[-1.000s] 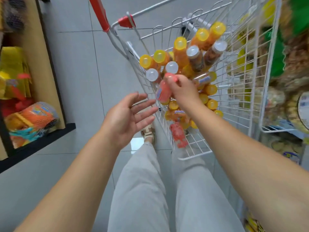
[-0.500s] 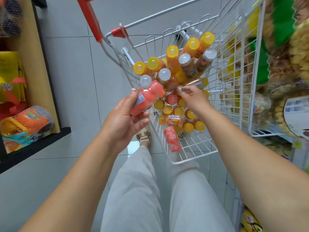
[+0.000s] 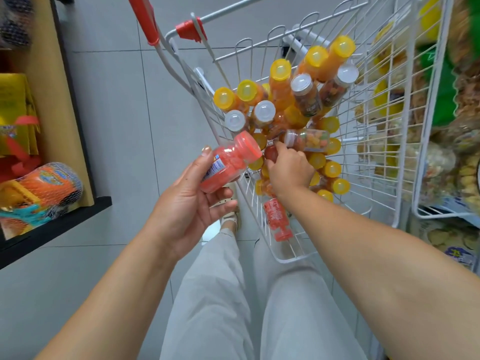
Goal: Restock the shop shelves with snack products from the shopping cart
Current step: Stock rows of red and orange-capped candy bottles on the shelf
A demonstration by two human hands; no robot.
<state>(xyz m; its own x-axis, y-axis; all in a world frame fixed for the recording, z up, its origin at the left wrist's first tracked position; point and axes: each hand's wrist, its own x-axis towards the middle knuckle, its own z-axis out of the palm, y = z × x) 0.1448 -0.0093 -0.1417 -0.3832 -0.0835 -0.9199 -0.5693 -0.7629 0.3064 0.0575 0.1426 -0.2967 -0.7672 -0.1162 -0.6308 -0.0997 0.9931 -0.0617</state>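
From the head view, a wooden shelf (image 3: 65, 105) stands on your left, with a netted orange toy (image 3: 41, 190) on its bottom board. On your right a white wire rack (image 3: 426, 126) holds bagged snacks. The shopping cart (image 3: 293, 259) sits between them on grey tiles, its red handle (image 3: 144, 19) at the far left. Its basket is crowded. Yellow-capped jars (image 3: 280, 81) and white-capped jars (image 3: 263, 113) lean together at the far end, and a clear jar of mixed sweets (image 3: 309, 140) lies across the pile, touching your right fingertips.

Your left hand (image 3: 189, 203) is just left of the cart's side wall. Its thumb and fingers are wrapped round a red jar (image 3: 228, 162), which is tilted with its cap pointing towards the cart. The jar is translucent pink-red with a small blue-and-white label.

Your right hand (image 3: 288, 170) is down in the basket. Its fingers curl over the cap of a second red jar (image 3: 271, 152), half buried among yellow caps. A third red jar (image 3: 276, 219) lies on its side near the basket's near end.
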